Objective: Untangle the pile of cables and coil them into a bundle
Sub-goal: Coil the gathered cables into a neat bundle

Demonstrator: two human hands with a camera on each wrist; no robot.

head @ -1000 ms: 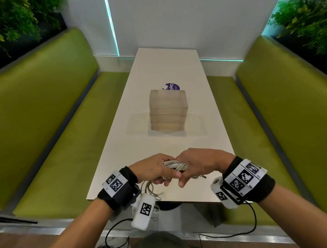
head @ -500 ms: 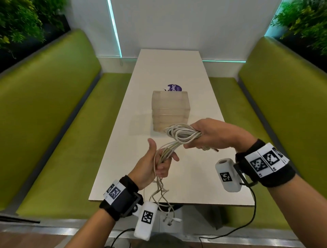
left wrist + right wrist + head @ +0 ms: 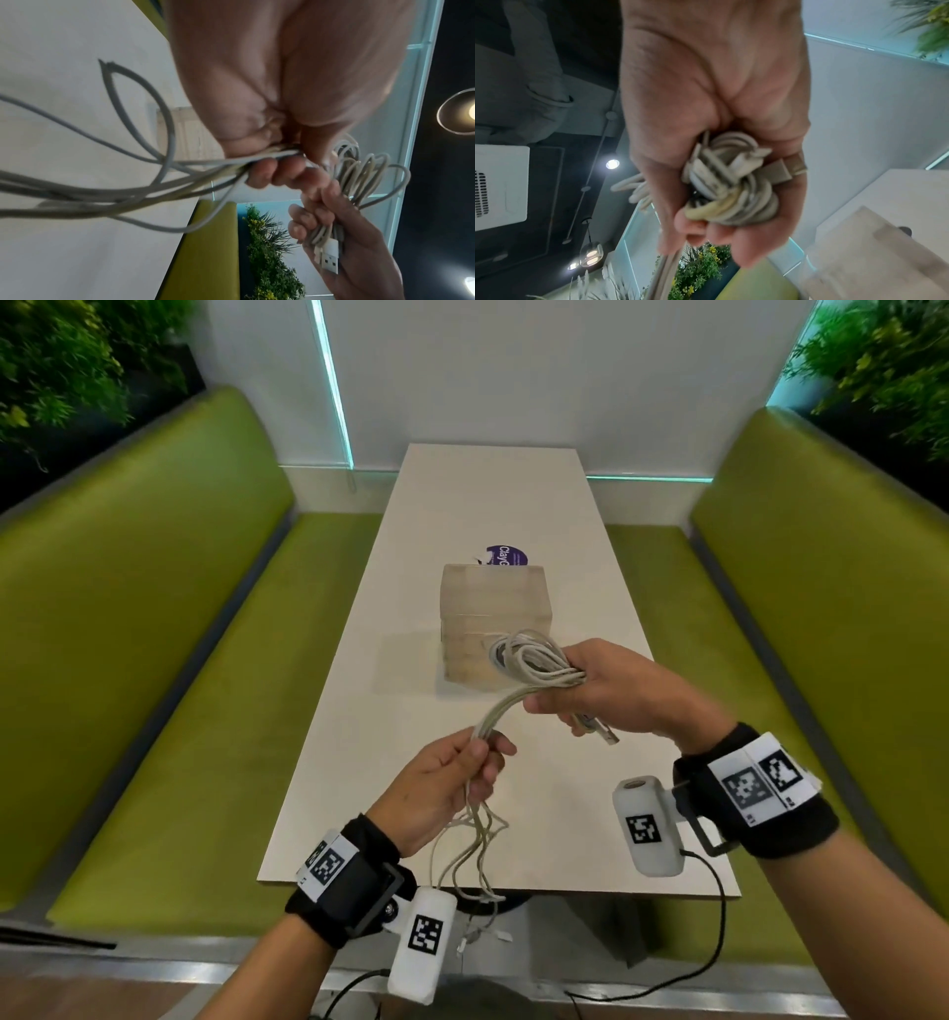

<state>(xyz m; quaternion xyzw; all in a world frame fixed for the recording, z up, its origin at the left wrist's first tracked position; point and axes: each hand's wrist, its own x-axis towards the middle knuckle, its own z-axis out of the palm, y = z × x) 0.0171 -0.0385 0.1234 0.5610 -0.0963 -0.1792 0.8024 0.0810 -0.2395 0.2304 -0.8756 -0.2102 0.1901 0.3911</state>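
My right hand (image 3: 590, 690) grips a coil of off-white cables (image 3: 529, 660) above the table; the coil (image 3: 731, 182) fills its palm, and a USB plug (image 3: 601, 730) sticks out below the fingers. Several strands run down-left from the coil into my left hand (image 3: 462, 773), which pinches them (image 3: 270, 156) between thumb and fingers. Below that hand the loose cable ends (image 3: 472, 860) hang past the table's near edge. In the left wrist view the coil (image 3: 359, 174) and USB plug (image 3: 330, 258) show in the right hand.
A white table (image 3: 513, 505) runs away from me between two green benches (image 3: 154, 634) (image 3: 821, 608). A pale wooden block stack (image 3: 493, 618) stands mid-table just behind the coil, with a purple sticker (image 3: 506, 555) beyond it. Plants line both upper corners.
Both hands rose from the table's near edge and drew apart. The right hand lifted the coil up and right; the left closed round the trailing strands, which now stretch between them.
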